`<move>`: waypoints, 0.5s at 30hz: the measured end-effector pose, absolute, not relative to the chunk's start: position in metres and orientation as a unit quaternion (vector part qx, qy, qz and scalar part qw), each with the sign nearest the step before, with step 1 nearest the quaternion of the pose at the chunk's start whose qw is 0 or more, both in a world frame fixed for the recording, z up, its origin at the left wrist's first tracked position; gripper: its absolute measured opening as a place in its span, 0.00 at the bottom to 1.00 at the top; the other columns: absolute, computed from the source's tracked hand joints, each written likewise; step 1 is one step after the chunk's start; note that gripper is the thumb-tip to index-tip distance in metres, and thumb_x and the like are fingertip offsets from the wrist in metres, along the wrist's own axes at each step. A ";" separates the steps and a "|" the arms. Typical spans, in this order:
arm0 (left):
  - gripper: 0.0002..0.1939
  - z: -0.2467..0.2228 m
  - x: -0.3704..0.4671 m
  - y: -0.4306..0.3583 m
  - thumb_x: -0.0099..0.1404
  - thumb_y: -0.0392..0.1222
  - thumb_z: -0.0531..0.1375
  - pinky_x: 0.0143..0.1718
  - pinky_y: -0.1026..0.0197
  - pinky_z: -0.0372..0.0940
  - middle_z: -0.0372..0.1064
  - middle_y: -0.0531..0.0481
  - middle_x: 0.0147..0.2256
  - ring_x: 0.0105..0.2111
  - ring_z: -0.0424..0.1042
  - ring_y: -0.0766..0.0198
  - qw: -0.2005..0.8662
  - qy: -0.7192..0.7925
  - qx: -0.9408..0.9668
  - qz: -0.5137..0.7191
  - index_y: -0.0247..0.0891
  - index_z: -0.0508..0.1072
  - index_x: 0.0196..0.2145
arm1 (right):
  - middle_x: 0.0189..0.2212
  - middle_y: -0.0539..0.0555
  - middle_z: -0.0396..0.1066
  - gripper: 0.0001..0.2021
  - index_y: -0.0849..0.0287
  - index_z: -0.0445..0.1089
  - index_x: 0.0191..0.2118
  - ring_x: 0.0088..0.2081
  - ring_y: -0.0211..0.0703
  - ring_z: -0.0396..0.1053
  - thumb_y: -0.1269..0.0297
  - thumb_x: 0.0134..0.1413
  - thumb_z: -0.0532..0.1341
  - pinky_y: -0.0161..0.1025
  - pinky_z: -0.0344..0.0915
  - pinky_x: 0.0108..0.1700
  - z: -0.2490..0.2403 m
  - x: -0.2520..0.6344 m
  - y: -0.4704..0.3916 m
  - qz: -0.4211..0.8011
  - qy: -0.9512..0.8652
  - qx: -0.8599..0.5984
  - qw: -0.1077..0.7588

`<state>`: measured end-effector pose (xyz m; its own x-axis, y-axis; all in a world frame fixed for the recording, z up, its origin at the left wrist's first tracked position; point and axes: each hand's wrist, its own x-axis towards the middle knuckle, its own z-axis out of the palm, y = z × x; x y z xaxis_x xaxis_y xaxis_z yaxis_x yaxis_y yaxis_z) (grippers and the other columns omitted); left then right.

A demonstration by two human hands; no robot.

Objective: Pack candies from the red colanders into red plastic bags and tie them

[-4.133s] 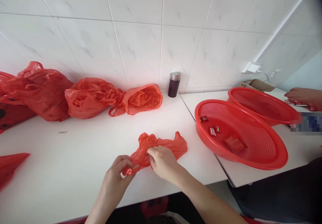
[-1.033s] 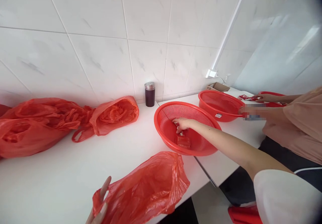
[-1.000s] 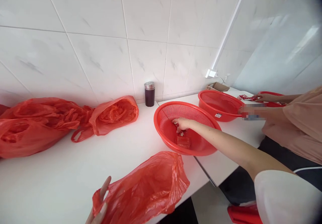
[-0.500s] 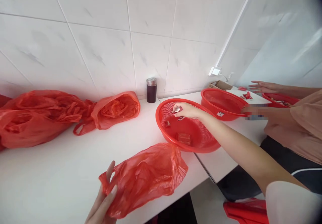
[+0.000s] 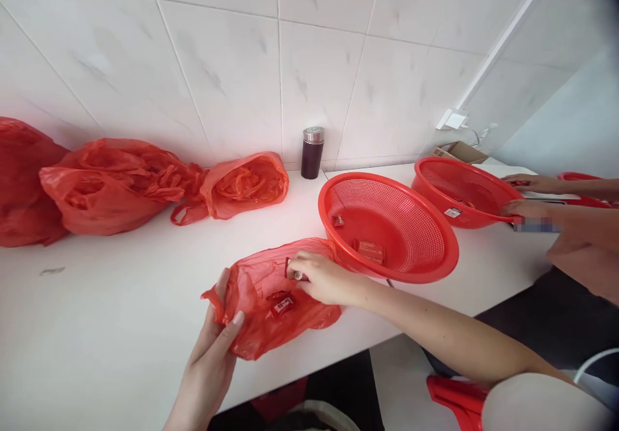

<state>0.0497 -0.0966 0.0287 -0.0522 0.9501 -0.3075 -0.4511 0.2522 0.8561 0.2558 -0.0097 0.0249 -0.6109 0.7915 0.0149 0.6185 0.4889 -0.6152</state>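
Note:
My left hand [image 5: 213,347] grips the near left end of a thin red plastic bag [image 5: 251,337], thumb on top. The bag lies at the table's front edge, its open side facing right. Over that opening, my right hand [image 5: 324,279] pinches a small red-and-white wrapped packet [image 5: 298,275]. Another small red packet [image 5: 283,306] with a white label rests in the bag. Just beyond my right hand is a red perforated basket [image 5: 420,240]. Inside it are a larger red packet [image 5: 371,250] and a small one [image 5: 337,220].
Stuffed red bags [image 5: 120,186] line the wall on the left. A dark flask [image 5: 313,153] with a metal lid stands behind the basket. At right, a co-worker's hands [image 5: 520,208] are by a second red basket [image 5: 464,215]. A red stool [image 5: 454,399] is below the table.
My right hand has moved from inside the basket left to the bag, carrying a small packet. The bag's mouth has opened wider, showing a packet inside. The camera view has shifted.

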 end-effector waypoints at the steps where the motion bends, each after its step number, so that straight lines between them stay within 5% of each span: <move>1: 0.36 0.030 0.046 -0.098 0.64 0.46 0.60 0.64 0.51 0.47 0.44 0.58 0.68 0.67 0.43 0.53 0.622 0.479 0.264 0.560 0.60 0.50 0.66 | 0.41 0.54 0.67 0.11 0.58 0.68 0.38 0.41 0.40 0.67 0.80 0.53 0.56 0.38 0.64 0.43 0.024 0.259 -0.007 0.276 -0.854 -0.417 0.146; 11: 0.35 0.031 0.033 -0.104 0.62 0.47 0.61 0.64 0.49 0.46 0.46 0.60 0.67 0.67 0.43 0.51 0.603 0.501 0.268 0.560 0.60 0.53 0.64 | 0.46 0.51 0.74 0.15 0.52 0.72 0.46 0.46 0.40 0.71 0.74 0.60 0.52 0.39 0.65 0.48 0.069 0.274 -0.008 0.320 -0.818 -0.435 0.200; 15: 0.34 0.026 0.029 -0.108 0.62 0.47 0.62 0.65 0.49 0.44 0.46 0.61 0.67 0.67 0.43 0.53 0.593 0.511 0.260 0.565 0.60 0.56 0.63 | 0.49 0.52 0.72 0.13 0.51 0.69 0.49 0.47 0.41 0.70 0.68 0.63 0.52 0.39 0.66 0.47 0.088 0.318 0.013 0.243 -0.785 -0.522 0.227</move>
